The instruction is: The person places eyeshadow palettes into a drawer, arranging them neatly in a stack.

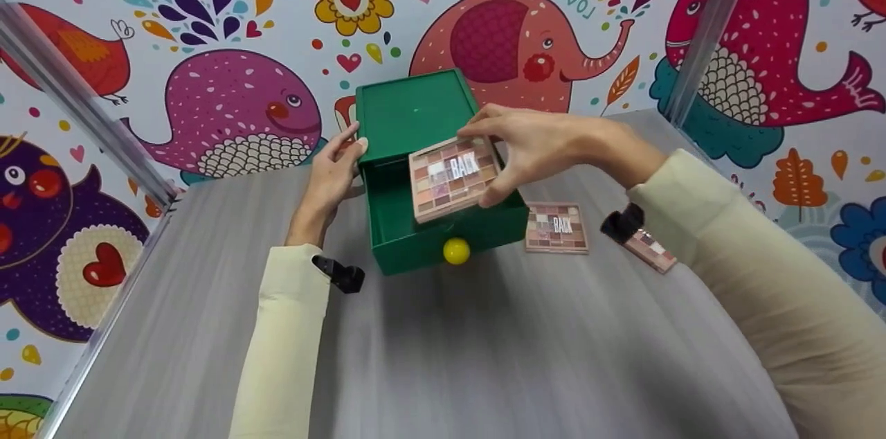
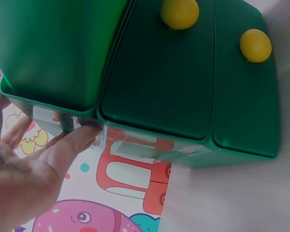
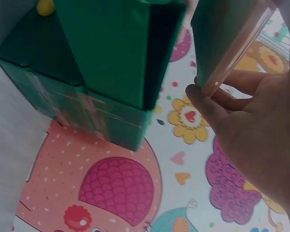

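A green drawer cabinet [image 1: 415, 110] with yellow ball knobs [image 2: 255, 46] stands on the table, its top drawer [image 1: 394, 207] pulled out. Against the cabinet's left side, by the upper front corner, my left hand [image 1: 331, 172] rests with fairly straight fingers; the left wrist view shows its thumb [image 2: 70, 145] touching that side. Above the open drawer, my right hand [image 1: 533, 148] pinches an eyeshadow palette [image 1: 450, 179] by its edge, thumb in front and fingers behind. The palette is tilted, and "BACK" reads on its lid. It hides part of the drawer's inside.
Right of the cabinet, a second eyeshadow palette [image 1: 557, 228] lies flat on the grey table [image 1: 443, 356]. Farther right, a smaller narrow palette [image 1: 651, 250] lies partly behind the right wrist camera. Patterned walls [image 1: 374, 51] with metal posts [image 1: 713, 30] stand around the table.
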{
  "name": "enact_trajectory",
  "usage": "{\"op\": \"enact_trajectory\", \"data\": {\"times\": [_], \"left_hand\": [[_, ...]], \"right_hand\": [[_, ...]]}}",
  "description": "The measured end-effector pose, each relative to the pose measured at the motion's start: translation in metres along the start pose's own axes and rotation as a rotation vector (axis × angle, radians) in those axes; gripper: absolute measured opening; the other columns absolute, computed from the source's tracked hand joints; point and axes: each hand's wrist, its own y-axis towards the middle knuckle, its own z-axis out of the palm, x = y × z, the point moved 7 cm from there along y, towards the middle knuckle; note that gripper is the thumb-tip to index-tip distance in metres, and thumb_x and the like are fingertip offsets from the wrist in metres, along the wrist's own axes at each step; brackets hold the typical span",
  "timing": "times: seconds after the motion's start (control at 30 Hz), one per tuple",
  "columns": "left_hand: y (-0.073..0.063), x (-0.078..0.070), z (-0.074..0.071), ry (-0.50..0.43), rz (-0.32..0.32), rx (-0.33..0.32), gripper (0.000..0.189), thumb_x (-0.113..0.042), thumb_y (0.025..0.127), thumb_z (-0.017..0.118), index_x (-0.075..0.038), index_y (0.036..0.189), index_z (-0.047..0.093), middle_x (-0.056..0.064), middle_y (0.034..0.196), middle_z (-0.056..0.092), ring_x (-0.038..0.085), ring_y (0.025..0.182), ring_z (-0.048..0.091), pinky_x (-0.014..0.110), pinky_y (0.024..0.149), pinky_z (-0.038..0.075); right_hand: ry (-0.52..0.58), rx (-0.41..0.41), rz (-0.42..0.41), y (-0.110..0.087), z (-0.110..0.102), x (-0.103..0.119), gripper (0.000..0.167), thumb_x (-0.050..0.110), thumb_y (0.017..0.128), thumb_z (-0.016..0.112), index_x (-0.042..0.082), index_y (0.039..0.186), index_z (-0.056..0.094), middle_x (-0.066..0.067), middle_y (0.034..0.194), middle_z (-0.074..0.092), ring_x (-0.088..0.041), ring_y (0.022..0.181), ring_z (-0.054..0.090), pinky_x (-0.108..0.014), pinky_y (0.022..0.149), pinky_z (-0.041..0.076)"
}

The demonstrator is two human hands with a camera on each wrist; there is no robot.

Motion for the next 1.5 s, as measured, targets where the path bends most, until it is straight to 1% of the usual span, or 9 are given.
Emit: {"op": "enact_trajectory", "data": {"times": [0.17,0.33,0.6,0.8,0.93,1.17,1.23,1.33,1.5], "left_hand": [[0.000,0.001,0.000,0.014,0.000,-0.012,0.056,-0.040,0.105,0.049,-0.030,0.157,0.034,0.016,0.156,0.041,0.043,0.142,0.043,0.063,0.106,0.045],[0.000,0.001,0.002,0.021,-0.004,-0.015,0.056,-0.041,0.105,0.049,-0.030,0.157,0.034,0.015,0.157,0.041,0.044,0.143,0.042,0.063,0.106,0.045],[-0.002,0.000,0.002,0.021,-0.003,-0.015,0.056,-0.042,0.104,0.049,-0.032,0.157,0.033,0.015,0.155,0.042,0.043,0.142,0.044,0.062,0.105,0.046],[-0.003,-0.001,0.002,0.014,-0.005,-0.018,0.056,-0.043,0.104,0.050,-0.033,0.157,0.034,0.015,0.155,0.041,0.044,0.143,0.042,0.063,0.106,0.045],[-0.002,-0.001,0.002,0.017,-0.009,-0.018,0.056,-0.043,0.104,0.050,-0.032,0.157,0.034,0.015,0.157,0.040,0.045,0.144,0.040,0.063,0.106,0.044],[-0.001,-0.001,0.000,0.031,0.001,-0.018,0.056,-0.044,0.104,0.049,-0.032,0.157,0.034,0.015,0.158,0.038,0.046,0.144,0.039,0.062,0.107,0.044],[-0.001,-0.001,0.000,0.030,0.003,-0.018,0.056,-0.043,0.104,0.049,-0.032,0.157,0.034,0.015,0.159,0.038,0.046,0.143,0.039,0.063,0.106,0.044],[-0.001,0.000,0.001,0.027,-0.002,-0.012,0.057,-0.044,0.104,0.049,-0.032,0.157,0.033,0.015,0.159,0.038,0.045,0.144,0.040,0.062,0.107,0.044],[-0.002,0.000,0.001,0.019,0.000,-0.001,0.057,-0.043,0.104,0.049,-0.032,0.158,0.032,0.015,0.158,0.038,0.043,0.144,0.039,0.062,0.107,0.044]], "right_hand": [[-0.050,0.051,0.028,0.022,0.013,0.002,0.092,0.053,0.075,0.080,0.020,0.152,0.042,-0.001,0.150,0.041,-0.020,0.133,0.041,-0.044,0.106,0.051],[-0.060,0.090,0.033,0.034,0.027,0.002,0.091,0.053,0.076,0.079,0.018,0.152,0.043,-0.002,0.148,0.042,-0.021,0.129,0.043,-0.042,0.103,0.053],[-0.091,0.131,0.047,0.040,0.041,0.001,0.085,0.042,0.080,0.078,0.015,0.152,0.043,-0.005,0.149,0.042,-0.024,0.128,0.046,-0.042,0.104,0.053],[-0.154,0.148,0.037,0.046,0.048,-0.002,0.082,0.038,0.084,0.078,0.014,0.154,0.040,-0.008,0.153,0.039,-0.027,0.134,0.043,-0.045,0.109,0.049],[-0.189,0.171,0.060,0.049,0.054,-0.004,0.081,0.036,0.087,0.077,0.014,0.155,0.038,-0.008,0.156,0.038,-0.028,0.138,0.041,-0.046,0.113,0.046],[-0.257,0.207,0.098,0.051,0.062,-0.001,0.074,0.033,0.092,0.073,0.017,0.155,0.038,-0.008,0.153,0.043,-0.029,0.130,0.048,-0.047,0.112,0.047],[-0.253,0.194,0.077,0.049,0.059,0.002,0.071,0.032,0.092,0.073,0.017,0.154,0.041,-0.009,0.154,0.042,-0.029,0.131,0.047,-0.046,0.111,0.047],[-0.223,0.135,0.029,0.040,0.049,0.006,0.067,0.035,0.091,0.073,0.015,0.150,0.047,-0.009,0.153,0.045,-0.029,0.135,0.047,-0.044,0.111,0.048],[-0.156,-0.053,-0.034,0.007,0.017,0.007,0.060,0.036,0.092,0.072,0.013,0.144,0.054,-0.009,0.148,0.050,-0.027,0.138,0.046,-0.046,0.111,0.048]]}}
